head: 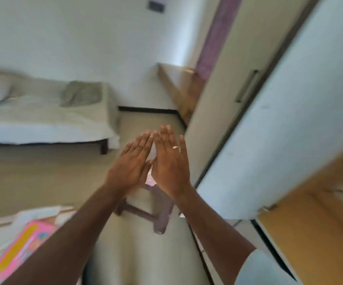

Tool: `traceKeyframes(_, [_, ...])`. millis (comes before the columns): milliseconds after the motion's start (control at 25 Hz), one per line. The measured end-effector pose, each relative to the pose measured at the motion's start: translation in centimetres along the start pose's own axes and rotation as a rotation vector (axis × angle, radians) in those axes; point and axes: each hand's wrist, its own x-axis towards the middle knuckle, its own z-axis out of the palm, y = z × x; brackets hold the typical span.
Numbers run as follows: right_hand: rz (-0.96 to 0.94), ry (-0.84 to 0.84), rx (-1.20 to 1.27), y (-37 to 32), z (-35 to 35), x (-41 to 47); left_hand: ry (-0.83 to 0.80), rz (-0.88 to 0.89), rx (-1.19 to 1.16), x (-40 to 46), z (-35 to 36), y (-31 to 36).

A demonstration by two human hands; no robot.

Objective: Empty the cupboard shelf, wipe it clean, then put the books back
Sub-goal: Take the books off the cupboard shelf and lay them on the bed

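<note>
My left hand (132, 161) and my right hand (169, 161) are stretched out in front of me, backs up, fingers straight, fingertips close together above the floor. Neither holds anything. A ring sits on my right hand. The cupboard (310, 233) is at the right with its pale door (279, 120) swung open; a bare wooden shelf surface shows inside. A pink and yellow book (22, 247) lies on a pile of white papers at the lower left. The picture is blurred.
A small brown stool (156, 212) stands on the floor under my hands, with something pink and white on it. A bed (43, 120) with white sheets fills the left. A wooden ledge (178, 89) runs along the far wall.
</note>
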Motion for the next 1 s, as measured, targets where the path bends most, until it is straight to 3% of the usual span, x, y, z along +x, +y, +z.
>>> traceKeyframes(120, [0.200,0.191,-0.060,8.6,-10.1,-4.4,0.092,0.266,-0.215,6.2,0.8,11.6])
traceKeyframes(280, [0.542,0.357,-0.190,18.7,-19.3,-11.4,-0.002,0.494,-0.399,12.2,3.7,24.4])
traceKeyframes(480, [0.852,0.396,-0.328,27.2,-28.2,-18.8,-0.218,0.572,-0.519,17.1,8.1,37.9])
traceKeyframes(680, [1.033,0.510,-0.448,33.3,-33.4,-25.1,-0.425,0.499,-0.641,19.3,12.1,48.3])
traceKeyframes(800, [1.158,0.594,-0.426,37.2,-35.7,-27.3,-0.438,0.511,-0.722,21.6,14.4,52.7])
traceKeyframes(1000, [1.214,0.698,-0.475,42.4,-37.8,-28.9,-0.413,0.524,-0.796,25.5,18.4,58.3])
